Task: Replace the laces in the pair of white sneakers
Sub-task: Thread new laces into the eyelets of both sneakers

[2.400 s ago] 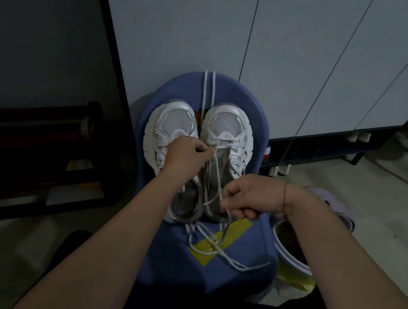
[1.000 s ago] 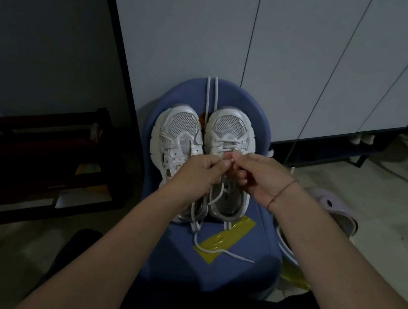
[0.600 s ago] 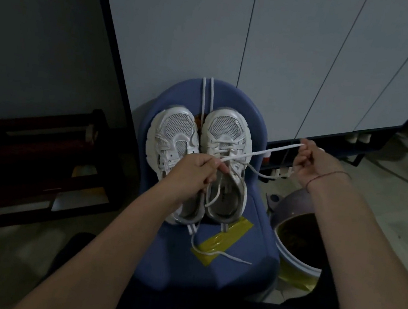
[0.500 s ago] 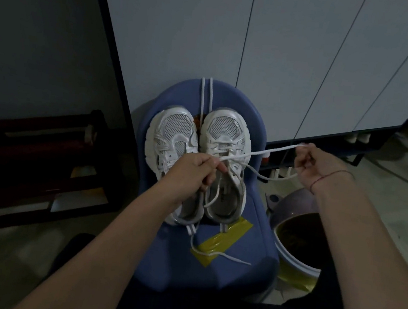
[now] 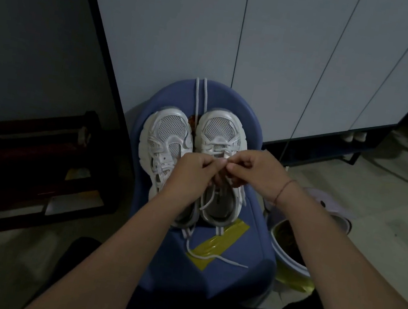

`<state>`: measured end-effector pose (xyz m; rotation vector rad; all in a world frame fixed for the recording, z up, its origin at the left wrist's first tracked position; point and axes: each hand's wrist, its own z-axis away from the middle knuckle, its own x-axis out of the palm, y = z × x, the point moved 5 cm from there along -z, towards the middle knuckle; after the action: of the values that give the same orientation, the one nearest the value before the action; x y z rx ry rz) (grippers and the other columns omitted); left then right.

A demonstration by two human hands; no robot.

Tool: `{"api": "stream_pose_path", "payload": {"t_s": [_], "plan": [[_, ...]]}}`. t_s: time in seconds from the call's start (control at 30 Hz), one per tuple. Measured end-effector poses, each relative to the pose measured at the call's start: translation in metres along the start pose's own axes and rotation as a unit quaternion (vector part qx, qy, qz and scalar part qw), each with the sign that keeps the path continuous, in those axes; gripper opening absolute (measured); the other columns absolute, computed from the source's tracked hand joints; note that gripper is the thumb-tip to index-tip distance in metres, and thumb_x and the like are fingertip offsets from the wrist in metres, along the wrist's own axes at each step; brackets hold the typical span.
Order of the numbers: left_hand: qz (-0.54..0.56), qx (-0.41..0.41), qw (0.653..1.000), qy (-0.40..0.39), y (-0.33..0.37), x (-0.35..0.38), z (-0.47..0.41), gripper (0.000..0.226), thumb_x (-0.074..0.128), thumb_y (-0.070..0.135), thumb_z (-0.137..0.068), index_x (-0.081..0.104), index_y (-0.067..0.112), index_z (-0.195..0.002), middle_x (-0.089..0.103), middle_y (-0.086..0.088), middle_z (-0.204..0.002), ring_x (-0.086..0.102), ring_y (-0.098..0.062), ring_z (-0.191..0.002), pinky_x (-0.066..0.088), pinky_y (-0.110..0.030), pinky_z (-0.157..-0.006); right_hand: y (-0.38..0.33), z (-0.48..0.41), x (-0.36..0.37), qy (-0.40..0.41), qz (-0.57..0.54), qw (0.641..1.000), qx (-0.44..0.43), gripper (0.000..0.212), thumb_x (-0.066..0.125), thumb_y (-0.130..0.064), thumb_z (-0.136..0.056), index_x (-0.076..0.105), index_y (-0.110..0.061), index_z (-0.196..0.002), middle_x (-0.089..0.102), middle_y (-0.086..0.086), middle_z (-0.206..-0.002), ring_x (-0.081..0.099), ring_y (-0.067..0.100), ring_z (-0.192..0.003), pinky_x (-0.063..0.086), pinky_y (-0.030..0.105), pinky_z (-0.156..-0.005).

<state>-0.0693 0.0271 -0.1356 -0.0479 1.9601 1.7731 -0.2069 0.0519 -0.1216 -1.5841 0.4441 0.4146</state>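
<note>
- Sitting at nine o'clock from the blue chair (image 5: 226, 283), a dark wooden rack (image 5: 27, 155) is staying well apart from the work.
- The left sneaker (image 5: 166, 133) is resting on the seat with its toe pointing to twelve o'clock and its side touching its mate. How far it is laced I cannot tell, so it may be waiting its turn.
- The left hand (image 5: 192, 176) is hovering over the gap between the shoes. Its fingers are curling and its thumb and forefinger are pinching the lace (image 5: 224, 158), probably steadying it so the tip can be fed.
- A spare lace (image 5: 199, 93) is hanging doubled over the chair back at twelve o'clock, likely parked within reach.
- The right sneaker (image 5: 220, 130) is lying at three o'clock of its mate with its heel toward the person, so its eyelets are facing up to the fingers.
- The right hand (image 5: 253, 171) is sitting at three o'clock of the left hand with the fingertips nearly touching. It is pinching the same lace over the eyelet row, seemingly guiding it into the next hole.
- A strip of yellow tape (image 5: 228, 236) is sticking to the seat at six o'clock of the shoes, and a loose lace tail (image 5: 209, 256) is trailing across it.
- A bin (image 5: 289, 247) with a yellow liner is standing on the floor at four o'clock of the chair.
</note>
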Motion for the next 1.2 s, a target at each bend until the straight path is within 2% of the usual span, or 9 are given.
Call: {"api": "stream_pose_path", "payload": {"t_s": [0.1, 0.2, 0.33, 0.5, 0.63, 0.73, 0.9, 1.0, 1.2], "plan": [[-0.017, -0.001, 1.000, 0.007, 0.000, 0.005, -0.002, 0.029, 0.055, 0.028, -0.099, 0.072, 0.012, -0.082, 0.071, -0.013, -0.079, 0.064, -0.026, -0.071, 0.055, -0.044, -0.078, 0.005, -0.004, -0.012, 0.061, -0.018, 0.998, 0.019, 0.007, 0.065, -0.009, -0.087, 0.070, -0.007, -0.082, 0.060, -0.013, -0.050, 0.051, -0.004, -0.044, 0.044, 0.010, -0.051], [-0.023, -0.025, 0.999, 0.021, 0.000, 0.008, 0.002, 0.031, 0.051, 0.031, -0.100, 0.071, 0.008, -0.095, 0.071, -0.013, -0.090, 0.066, -0.030, -0.089, 0.053, -0.048, -0.086, 0.015, -0.012, -0.022, 0.109, 0.009, 0.994, 0.026, 0.006, 0.067, -0.010, -0.086, 0.072, -0.007, -0.083, 0.057, -0.019, -0.046, 0.051, -0.009, -0.044, 0.038, 0.005, -0.047], [0.021, -0.067, 0.998, -0.002, -0.005, 0.019, 0.009, 0.035, 0.048, 0.039, -0.096, 0.069, 0.011, -0.096, 0.070, -0.010, -0.096, 0.065, -0.029, -0.098, 0.051, -0.048, -0.094, 0.024, -0.022, -0.023, 0.120, 0.089, 0.988, 0.034, 0.011, 0.070, -0.014, -0.084, 0.075, -0.005, -0.089, 0.068, -0.002, -0.080, 0.058, -0.002, -0.068, 0.044, 0.005, -0.065], [0.171, -0.151, 0.973, -0.026, -0.018, 0.034, 0.002, 0.037, 0.050, 0.049, -0.082, 0.070, 0.022, -0.097, 0.070, -0.008, -0.111, 0.065, -0.025, -0.108, 0.048, -0.048, -0.102, 0.022, -0.027, -0.016, 0.096, 0.129, 0.986, 0.037, 0.010, 0.069, -0.012, -0.084, 0.075, -0.005, -0.089, 0.071, 0.005, -0.090, 0.059, 0.010, -0.077, 0.044, 0.018, -0.074], [0.307, -0.195, 0.931, -0.033, -0.018, 0.039, -0.003, 0.026, 0.041, 0.020, -0.105, 0.063, 0.006, -0.108, 0.069, -0.009, -0.101, 0.066, -0.017, -0.092, 0.056, -0.023, -0.079, 0.026, -0.031, -0.021, 0.132, 0.181, 0.973, 0.052, 0.012, 0.066, -0.012, -0.086, 0.075, -0.005, -0.090, 0.072, 0.006, -0.094, 0.052, 0.006, -0.074, 0.035, 0.012, -0.066], [0.343, -0.216, 0.914, -0.029, -0.020, 0.040, -0.008, 0.026, 0.039, 0.017, -0.105, 0.061, 0.005, -0.097, 0.066, -0.008, -0.093, 0.063, -0.015, -0.081, 0.054, -0.020, -0.067, 0.027, -0.032, -0.022, 0.135, 0.208, 0.967, 0.057, 0.014, 0.064, -0.012, -0.087, 0.074, -0.005, -0.092, 0.072, 0.005, -0.095, 0.051, 0.004, -0.075, 0.035, 0.013, -0.068], [0.367, -0.240, 0.899, -0.020, -0.022, 0.041, -0.013, 0.027, 0.041, 0.015, -0.104, 0.061, 0.007, -0.089, 0.065, -0.009, -0.086, 0.062, -0.017, -0.075, 0.053, -0.024, -0.070, 0.026, -0.032, -0.023, 0.094, 0.184, 0.978, 0.041, 0.011, 0.069, -0.016, -0.084, 0.075, -0.009, -0.089, 0.065, -0.004, -0.081, 0.051, -0.001, -0.067, 0.039, 0.013, -0.069], [0.375, -0.245, 0.894, -0.018, -0.024, 0.042, -0.013, 0.024, 0.043, 0.015, -0.103, 0.062, 0.008, -0.090, 0.066, -0.009, -0.086, 0.063, -0.016, -0.075, 0.054, -0.023, -0.066, 0.027, -0.031, -0.023, 0.107, 0.188, 0.975, 0.043, 0.009, 0.070, -0.016, -0.083, 0.075, -0.010, -0.087, 0.061, -0.008, -0.075, 0.050, -0.004, -0.062, 0.035, 0.002, -0.058], [0.395, -0.233, 0.889, -0.006, -0.024, 0.044, -0.013, 0.024, 0.045, 0.016, -0.103, 0.064, 0.011, -0.090, 0.068, -0.006, -0.084, 0.064, -0.015, -0.075, 0.054, -0.025, -0.071, 0.020, -0.032, -0.021, 0.100, 0.253, 0.962, 0.034, 0.010, 0.067, -0.016, -0.085, 0.075, -0.011, -0.088, 0.064, -0.007, -0.078, 0.052, 0.002, -0.070, 0.037, 0.013, -0.072]]}}
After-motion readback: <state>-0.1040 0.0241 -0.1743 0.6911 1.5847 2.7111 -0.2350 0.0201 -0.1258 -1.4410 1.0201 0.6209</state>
